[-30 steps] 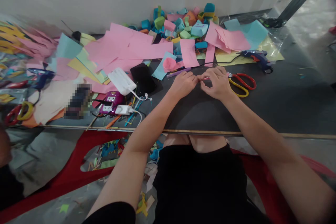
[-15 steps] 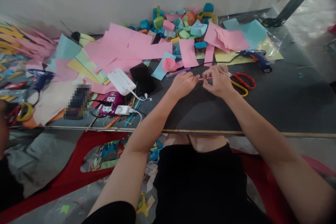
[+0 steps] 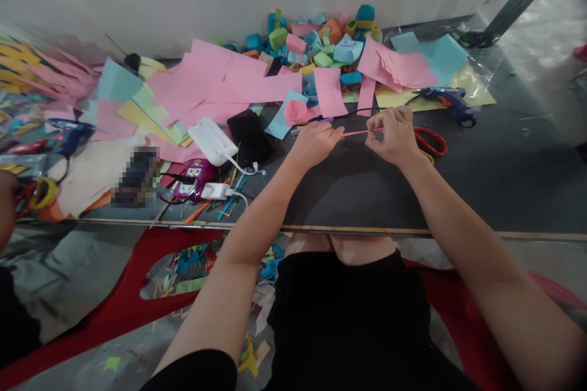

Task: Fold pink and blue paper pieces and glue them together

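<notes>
A thin pink paper strip (image 3: 355,133) stretches between my two hands above the dark table (image 3: 358,195). My left hand (image 3: 316,145) pinches its left end, and my right hand (image 3: 393,134) pinches it farther right, with the fingertips closed. Scissors (image 3: 433,140) with red and yellow handles lie partly hidden behind my right hand. Just beyond my left hand sit a rolled pink paper piece (image 3: 296,112) and a purple stick, partly covered by the fingers. A flat pink paper piece (image 3: 330,91) lies behind the hands.
Folded coloured paper pieces (image 3: 321,43) are heaped against the wall. Pink sheets (image 3: 206,79) spread to the left. A blue glue gun (image 3: 449,102) lies at right, another glue gun (image 3: 71,134) at left. A white power bank (image 3: 212,139) and purple socket block (image 3: 195,177) have cables. Someone's arm shows far left.
My hands have moved apart, the right one shifting right and the left slightly left. A longer stretch of the pink strip shows between them, and my right hand covers more of the scissors.
</notes>
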Motion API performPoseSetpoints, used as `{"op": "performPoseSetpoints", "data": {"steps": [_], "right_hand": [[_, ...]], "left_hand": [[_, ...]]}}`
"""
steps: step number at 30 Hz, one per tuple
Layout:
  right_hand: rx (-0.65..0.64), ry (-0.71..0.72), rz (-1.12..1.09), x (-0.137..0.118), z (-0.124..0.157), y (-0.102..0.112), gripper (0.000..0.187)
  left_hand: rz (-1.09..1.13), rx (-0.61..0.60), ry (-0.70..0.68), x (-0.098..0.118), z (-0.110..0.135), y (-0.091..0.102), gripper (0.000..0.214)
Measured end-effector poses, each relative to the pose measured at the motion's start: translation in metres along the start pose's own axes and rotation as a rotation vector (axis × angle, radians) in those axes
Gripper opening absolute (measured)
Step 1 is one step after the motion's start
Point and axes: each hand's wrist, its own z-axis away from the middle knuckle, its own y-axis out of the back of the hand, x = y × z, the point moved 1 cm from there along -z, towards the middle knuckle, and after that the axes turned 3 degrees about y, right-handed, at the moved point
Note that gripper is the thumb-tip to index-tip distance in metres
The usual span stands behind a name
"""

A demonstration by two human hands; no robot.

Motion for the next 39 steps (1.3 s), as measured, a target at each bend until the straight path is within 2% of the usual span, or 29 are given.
{"op": "performPoseSetpoints", "data": {"steps": [4,10,15,23,27,30,33,36,39], "right_hand": [[-0.009,-0.014,-0.022,0.003,0.000,0.002,0.024],[0.016,-0.041,-0.017,0.010,0.000,0.005,0.028],[0.032,-0.065,0.002,0.017,0.001,0.010,0.024],[0.143,-0.036,0.020,0.028,0.002,0.015,0.026],[0.208,-0.061,0.074,0.035,0.006,0.016,0.022],[0.204,-0.064,0.077,0.027,0.006,0.017,0.015],[0.118,-0.036,-0.009,0.011,0.003,0.016,0.027],[-0.121,-0.026,-0.144,-0.001,-0.002,0.013,0.034],[-0.330,-0.060,-0.362,-0.003,-0.004,0.010,0.032]], "left_hand": [[0.016,-0.004,0.003,-0.003,0.001,-0.001,0.043],[-0.014,0.065,-0.014,-0.010,0.003,-0.001,0.045],[0.033,0.031,0.012,-0.013,0.003,-0.001,0.044],[0.085,-0.064,0.108,-0.014,0.002,0.000,0.041],[0.079,-0.001,0.075,-0.016,0.003,-0.002,0.040],[0.068,0.019,0.034,-0.015,0.004,-0.003,0.040],[0.066,0.026,-0.024,-0.012,0.004,-0.001,0.041],[0.094,0.034,-0.095,-0.008,0.005,0.001,0.041],[0.109,0.032,-0.163,-0.006,0.006,0.002,0.046]]}}
